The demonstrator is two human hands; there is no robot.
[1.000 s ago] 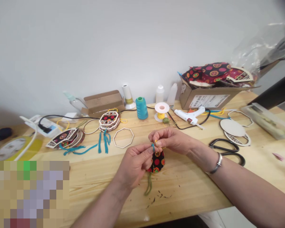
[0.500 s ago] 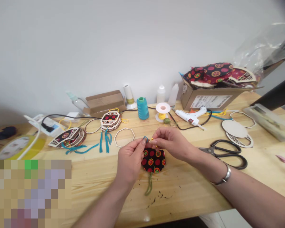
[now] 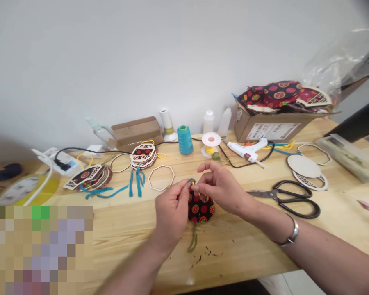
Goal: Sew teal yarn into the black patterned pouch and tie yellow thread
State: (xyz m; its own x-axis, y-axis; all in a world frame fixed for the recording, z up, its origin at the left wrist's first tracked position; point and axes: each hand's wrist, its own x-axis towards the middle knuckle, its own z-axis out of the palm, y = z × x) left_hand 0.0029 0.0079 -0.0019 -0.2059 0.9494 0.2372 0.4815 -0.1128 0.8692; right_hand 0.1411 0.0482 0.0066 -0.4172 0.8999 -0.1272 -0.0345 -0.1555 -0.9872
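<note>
My left hand (image 3: 174,207) is closed, thumb against fingers, on a small teal cord loop (image 3: 192,180). Beside it, the thumb and forefinger of my right hand (image 3: 223,187) pinch a thin yellow cord (image 3: 199,194) right at the loop; its other fingers are raised. Just below both hands lies a black fabric piece (image 3: 201,209) patterned with red and orange circles, partly covered by them. From its lower edge hangs an olive-green cord loop (image 3: 193,241). The exact crossing of the cords is hidden by my fingertips.
Black-handled scissors (image 3: 279,196) lie right of my right hand. Behind are a glue gun (image 3: 247,151), a teal thread cone (image 3: 185,140) and a yellow cord spool (image 3: 211,140). An octagonal frame (image 3: 161,177) and stacked ornaments (image 3: 92,178) sit left. A box of fabric pieces (image 3: 270,125) stands back right.
My right hand has moved slightly left, bringing the yellow cord in to the teal loop. Its upper fingers have lifted and spread. My left hand has shifted slightly right.
</note>
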